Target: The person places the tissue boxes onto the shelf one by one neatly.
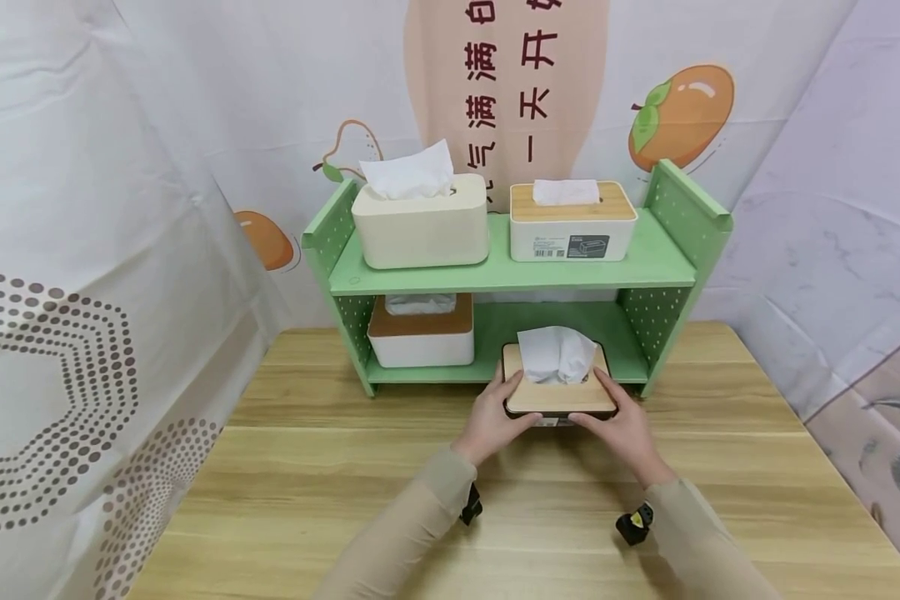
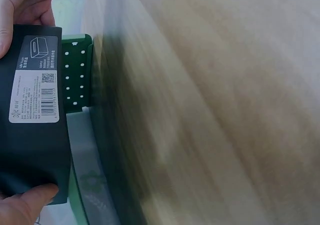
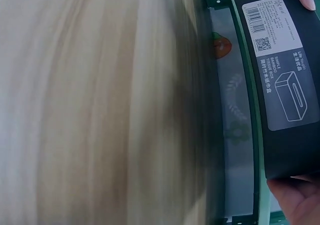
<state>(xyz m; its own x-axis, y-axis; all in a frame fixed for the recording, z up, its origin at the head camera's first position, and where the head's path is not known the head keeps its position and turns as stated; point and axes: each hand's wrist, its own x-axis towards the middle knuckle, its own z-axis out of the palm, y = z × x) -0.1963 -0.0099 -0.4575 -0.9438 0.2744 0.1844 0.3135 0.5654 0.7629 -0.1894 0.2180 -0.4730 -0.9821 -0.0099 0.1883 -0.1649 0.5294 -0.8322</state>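
Note:
Both hands hold a black tissue box [image 1: 547,401] with a light wooden lid and a white tissue standing out of its slot. The left hand [image 1: 491,419] grips its left end, and the right hand [image 1: 623,423] grips its right end. Thumbs lie along the near side. The box is at the front edge of the lower level of a green shelf [image 1: 510,287]. Each wrist view shows the black box's labelled side, in the left wrist view [image 2: 35,145] and in the right wrist view [image 3: 290,147]. Most far-side fingers are hidden.
A cream tissue box [image 1: 423,237] and a white one with a wooden lid [image 1: 547,242] stand on the upper level. Below left is a white tissue box with a brown lid [image 1: 422,346]. The shelf stands on a wooden table [image 1: 330,467], against a printed curtain [image 1: 270,100].

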